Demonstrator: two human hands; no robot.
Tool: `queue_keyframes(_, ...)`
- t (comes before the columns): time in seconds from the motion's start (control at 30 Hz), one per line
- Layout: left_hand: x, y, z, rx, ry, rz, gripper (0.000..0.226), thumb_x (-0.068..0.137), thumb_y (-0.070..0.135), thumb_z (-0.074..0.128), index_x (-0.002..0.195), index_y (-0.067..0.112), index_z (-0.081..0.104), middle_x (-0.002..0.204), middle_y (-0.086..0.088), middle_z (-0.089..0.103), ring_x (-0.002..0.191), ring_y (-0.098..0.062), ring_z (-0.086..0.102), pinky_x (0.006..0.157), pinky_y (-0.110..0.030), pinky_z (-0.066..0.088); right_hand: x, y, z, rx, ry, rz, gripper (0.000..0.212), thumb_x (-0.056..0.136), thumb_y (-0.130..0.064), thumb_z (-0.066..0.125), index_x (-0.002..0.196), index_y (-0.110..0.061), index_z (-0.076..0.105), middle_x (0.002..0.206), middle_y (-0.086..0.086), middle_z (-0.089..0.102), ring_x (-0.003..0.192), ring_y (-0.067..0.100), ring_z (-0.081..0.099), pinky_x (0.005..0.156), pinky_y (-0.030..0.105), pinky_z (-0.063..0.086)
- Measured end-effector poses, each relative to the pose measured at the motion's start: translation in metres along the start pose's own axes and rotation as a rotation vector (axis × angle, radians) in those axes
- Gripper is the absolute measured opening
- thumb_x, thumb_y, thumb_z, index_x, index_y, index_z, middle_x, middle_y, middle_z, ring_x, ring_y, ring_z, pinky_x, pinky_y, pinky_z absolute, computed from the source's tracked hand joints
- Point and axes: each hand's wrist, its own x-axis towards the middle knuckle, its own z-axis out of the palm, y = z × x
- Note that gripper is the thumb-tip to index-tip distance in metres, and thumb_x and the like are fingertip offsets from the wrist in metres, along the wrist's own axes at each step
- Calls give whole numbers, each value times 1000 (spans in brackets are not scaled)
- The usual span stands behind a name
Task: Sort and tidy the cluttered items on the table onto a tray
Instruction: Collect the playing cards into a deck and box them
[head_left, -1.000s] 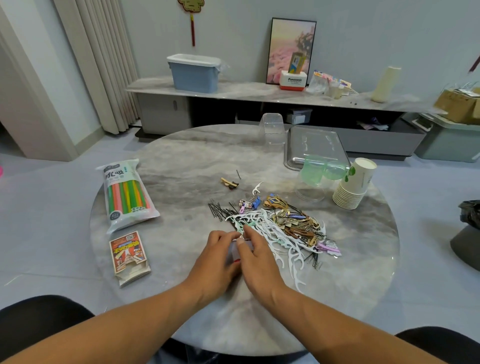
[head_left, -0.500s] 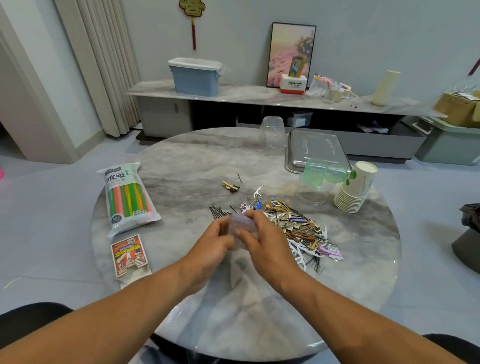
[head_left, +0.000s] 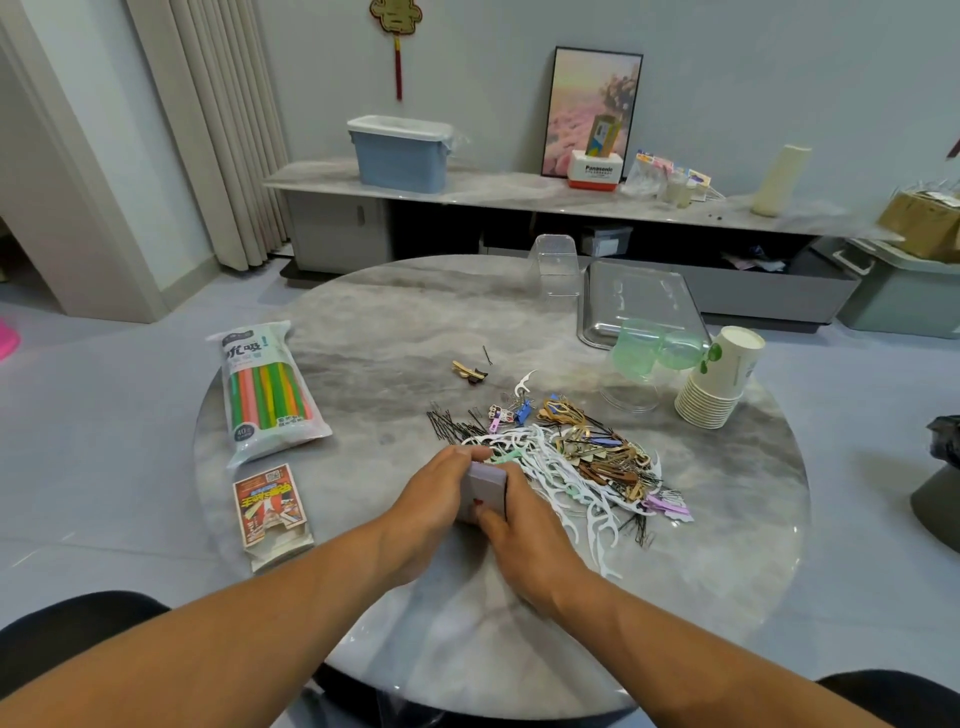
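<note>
Home living room, curtains (head_left: 208, 130), low sideboard (head_left: 467, 189), framed picture (head_left: 592, 111)

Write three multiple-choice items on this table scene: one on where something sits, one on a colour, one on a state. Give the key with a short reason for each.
1. Where does the packet of straws lie?
A. on the tray
B. on the table, left of the pile
C. on the floor

2. What colour are the two plastic cups beside the paper cup stack?
A. green
B. red
C. black

3. What is the state of the metal tray?
A. heaped with clips
B. upside down
C. nothing sorted onto it yet

Key: 1 B, it rests on the marble top left of the clutter. 2 A, both are translucent green. 3 C, its inside shows bare metal.
</note>
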Motion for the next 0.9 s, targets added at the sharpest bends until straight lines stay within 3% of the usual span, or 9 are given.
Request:
queue_keyframes(0.07,3,6,-2,-36,67,30,29,105,20,40,106,26,68,112,-8,68,98,-18,65,87,-35,52,6,-11,-9,-208,41,-139,44,89,-17,57,122,-41,39,108,-11,62,99,21,58,77,39,40)
queue_keyframes(0.17,2,11,-7,32,184,170,28,106,29,40,97,36,66,99,21,70,91,12,63,81,-6,48,22,-24,-22,-715,77,-309,62,86,-12,63,139,-29,34,118,0,65,109,28,60,82,42,33)
queue_keyframes(0.23,0,5,-6,111,137,195,30,107,34,39,89,36,64,80,33,68,76,23,58,65,4,38,25,-24,-24,-1014,-3,-357,65,91,-14,61,148,-19,29,124,7,62,116,32,58,93,44,35)
queue_keyframes(0.3,-6,-3,0,161,-4,158,32,108,34,37,91,31,63,79,30,69,76,15,61,65,3,39,19,-19,-18,-1105,-136,-318,62,96,-15,53,151,-13,25,129,11,56,119,34,55,98,45,36)
queue_keyframes(0.4,-9,-20,2,254,-59,135,34,109,27,36,140,32,50,126,20,58,109,10,55,89,-1,37,19,-9,-11,-988,-184,-300,55,98,-13,51,149,-12,30,130,12,51,115,32,53,93,41,40)
queue_keyframes(0.5,-11,-20,-2,256,-24,118,45,108,18,36,152,26,39,148,9,48,134,-6,45,116,-25,31,20,-1,-11,-473,-109,-291,52,90,-8,59,138,-25,51,124,1,63,113,22,58,94,35,45)
queue_keyframes(0.63,-7,-21,-1,238,-17,99,43,106,13,36,147,22,47,149,6,49,135,-7,45,118,-28,30,3,7,-3,36,97,36,44,80,-13,71,114,-34,53,109,-14,61,100,7,59,80,21,45)
queue_keyframes(0.73,-9,-22,-1,243,-41,99,44,107,18,37,151,24,41,153,8,45,139,-6,40,120,-29,27,-5,11,4,110,99,46,45,84,-7,69,114,-35,49,113,-11,59,102,3,56,80,12,41)
queue_keyframes(0.9,-7,-2,-7,237,-111,15,51,107,28,38,157,27,28,157,11,34,133,-2,35,105,-20,27,2,-6,-9,-43,58,-48,33,89,-8,63,112,-31,56,112,-5,59,102,16,56,85,34,46)
